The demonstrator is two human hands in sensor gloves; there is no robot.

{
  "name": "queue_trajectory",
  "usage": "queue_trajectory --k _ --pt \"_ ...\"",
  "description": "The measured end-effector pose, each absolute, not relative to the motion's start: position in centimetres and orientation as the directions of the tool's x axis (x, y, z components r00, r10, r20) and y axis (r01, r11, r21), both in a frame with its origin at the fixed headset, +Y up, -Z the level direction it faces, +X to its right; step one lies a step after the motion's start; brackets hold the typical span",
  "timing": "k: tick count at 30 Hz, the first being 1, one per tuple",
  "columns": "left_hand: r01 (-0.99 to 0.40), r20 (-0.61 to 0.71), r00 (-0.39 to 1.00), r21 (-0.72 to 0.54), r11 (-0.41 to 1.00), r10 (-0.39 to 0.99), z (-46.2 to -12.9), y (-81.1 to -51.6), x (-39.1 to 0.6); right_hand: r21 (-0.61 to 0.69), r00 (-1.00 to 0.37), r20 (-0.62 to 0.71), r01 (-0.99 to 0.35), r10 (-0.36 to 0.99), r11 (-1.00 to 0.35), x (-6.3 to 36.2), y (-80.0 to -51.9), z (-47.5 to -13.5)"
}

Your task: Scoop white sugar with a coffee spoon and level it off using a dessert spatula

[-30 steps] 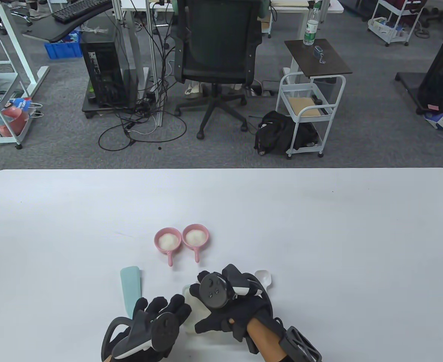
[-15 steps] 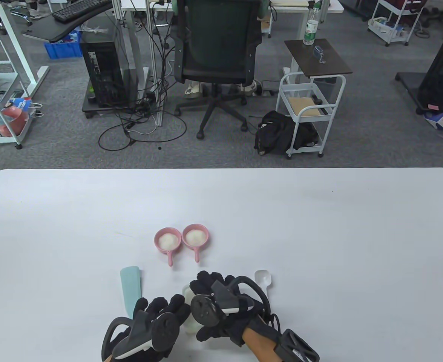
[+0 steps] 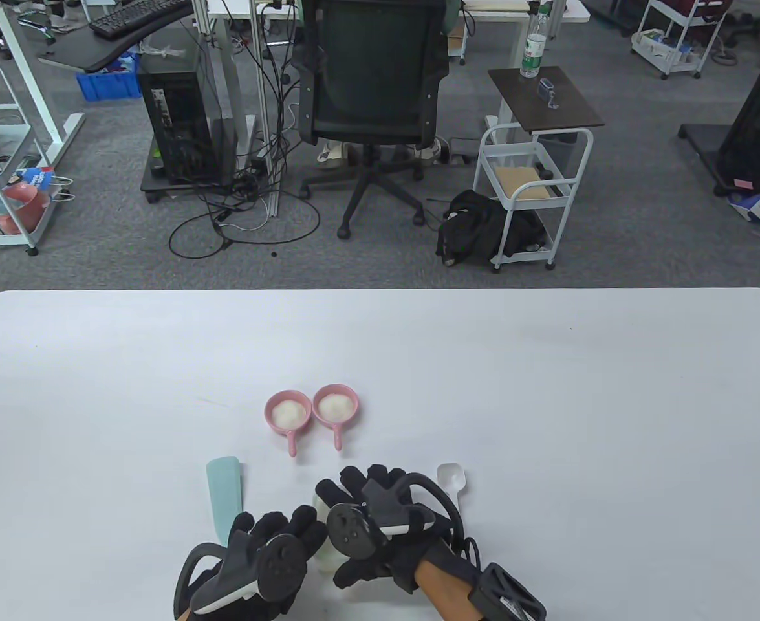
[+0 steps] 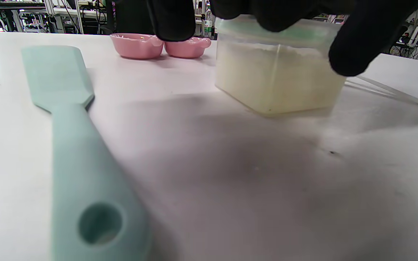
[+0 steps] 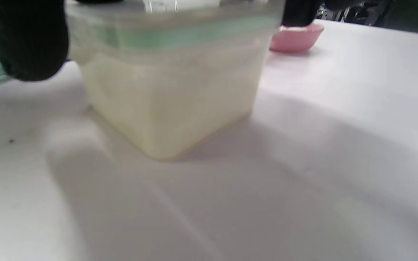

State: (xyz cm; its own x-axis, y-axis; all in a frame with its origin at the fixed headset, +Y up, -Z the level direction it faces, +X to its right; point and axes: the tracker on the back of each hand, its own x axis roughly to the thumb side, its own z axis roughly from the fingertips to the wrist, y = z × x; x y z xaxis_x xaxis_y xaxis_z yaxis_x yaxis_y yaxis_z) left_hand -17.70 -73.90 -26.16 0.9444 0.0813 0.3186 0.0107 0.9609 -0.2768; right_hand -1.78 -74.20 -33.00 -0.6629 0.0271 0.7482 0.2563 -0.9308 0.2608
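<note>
Sugar container (image 4: 279, 74): a clear square tub with a green-banded lid, filled most of the way with white sugar, standing upright on the bench (image 3: 548, 401) near its front edge, between the two hands.
Right hand (image 3: 380, 517): laid over the top of the container; its fingers (image 5: 24, 40) curl down round the lid edge and grip it, as the right wrist view shows.
Left hand (image 3: 270, 550): on the container's left side; its fingers (image 4: 361, 40) bend over the lid rim and upper wall and hold it.
Dessert spatula (image 4: 71, 145): pale teal, lying flat on the bench just left of the container, blade pointing away from the person, hanging hole at the near end of the handle; the left hand covers part of the handle in the table view.
Coffee spoon (image 3: 452, 482): white, lying on the bench just right of the right hand, bowl away from the person.
Pink dishes (image 3: 312, 409): two small handled dishes side by side and touching, each holding a white heap, farther back on the bench beyond the container.
</note>
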Motion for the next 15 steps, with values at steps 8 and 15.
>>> queue_trajectory --k 8,15 --pt "0.034 0.333 0.941 -0.261 0.965 0.056 -26.05 -73.87 -17.52 0.267 -0.661 0.749 0.239 0.044 -0.934 -2.34 -74.22 -33.91" --pt "0.025 0.33 0.941 -0.273 0.962 0.069 -25.98 -73.96 -17.52 0.296 -0.661 0.745 0.2 0.094 -0.934 -1.84 -74.27 -34.19"
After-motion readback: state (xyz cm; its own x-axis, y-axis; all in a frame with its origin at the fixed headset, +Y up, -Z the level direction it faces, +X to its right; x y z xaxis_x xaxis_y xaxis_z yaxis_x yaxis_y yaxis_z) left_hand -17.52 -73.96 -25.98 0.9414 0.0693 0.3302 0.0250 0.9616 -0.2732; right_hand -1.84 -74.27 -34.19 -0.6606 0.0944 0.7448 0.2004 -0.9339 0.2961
